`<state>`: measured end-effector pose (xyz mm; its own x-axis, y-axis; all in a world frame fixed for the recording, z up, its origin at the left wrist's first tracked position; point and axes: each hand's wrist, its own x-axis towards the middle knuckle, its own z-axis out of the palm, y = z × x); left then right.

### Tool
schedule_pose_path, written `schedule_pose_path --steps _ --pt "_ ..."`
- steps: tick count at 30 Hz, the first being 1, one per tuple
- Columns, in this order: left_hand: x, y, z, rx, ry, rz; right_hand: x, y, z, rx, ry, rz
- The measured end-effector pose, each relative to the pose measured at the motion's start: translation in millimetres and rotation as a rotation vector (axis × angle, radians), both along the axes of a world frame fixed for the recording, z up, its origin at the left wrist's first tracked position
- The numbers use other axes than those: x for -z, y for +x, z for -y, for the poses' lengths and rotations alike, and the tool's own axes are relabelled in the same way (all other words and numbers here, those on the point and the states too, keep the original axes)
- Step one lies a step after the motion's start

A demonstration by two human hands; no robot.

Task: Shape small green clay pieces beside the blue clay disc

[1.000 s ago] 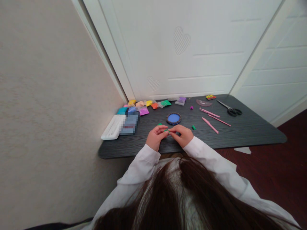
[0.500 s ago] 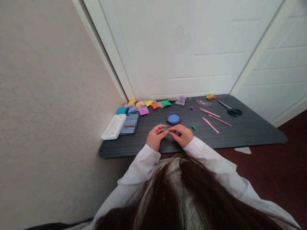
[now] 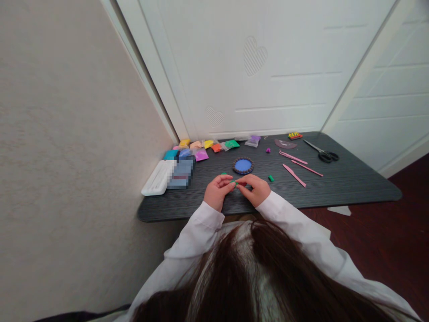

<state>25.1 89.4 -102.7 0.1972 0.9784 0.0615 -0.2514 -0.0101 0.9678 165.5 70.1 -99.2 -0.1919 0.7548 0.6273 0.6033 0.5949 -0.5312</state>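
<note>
A dark grey wood-grain tabletop [image 3: 351, 183] stands against a white panelled door [image 3: 268, 67]. A white plastic tray [image 3: 157, 178] lies at its left end, with a row of small coloured clay packets [image 3: 201, 150] behind it. Three pink plastic modelling tools [image 3: 296, 165] and black scissors [image 3: 323, 153] lie to the right. A round blue clay disc with a brown rim [image 3: 243, 165] sits just beyond the hands. The left hand [image 3: 217, 191] and right hand [image 3: 256, 188] meet fingertip to fingertip, pinching a small green clay piece [image 3: 235, 183] between them above the table's near edge.
</note>
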Motion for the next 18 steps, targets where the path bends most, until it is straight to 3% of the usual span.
schedule_pose_path --steps 18 --pt "5.0 -0.3 -2.6 -0.06 0.082 -0.126 2.1 -1.2 -1.0 0.031 0.004 0.032"
